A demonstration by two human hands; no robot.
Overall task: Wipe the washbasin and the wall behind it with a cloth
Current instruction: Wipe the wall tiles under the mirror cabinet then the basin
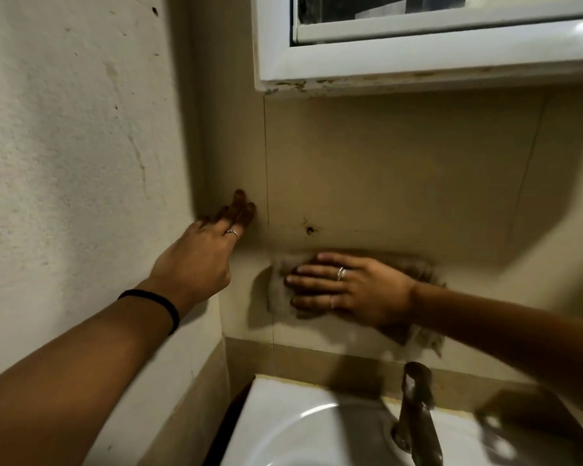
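My right hand lies flat, fingers spread, pressing a grey-brown cloth against the beige tiled wall above the basin. The cloth is blurred and sticks out past the hand on the left, top and lower right. My left hand rests with its fingertips on the same wall near the corner, holding nothing; it wears a ring, with a black band on the wrist. The white washbasin shows at the bottom, with a dark metal tap rising from its back edge.
A rough white side wall closes off the left. A white window frame with a chipped lower edge overhangs the tiles. A small hole marks the tile above the cloth. A beige ledge runs behind the basin.
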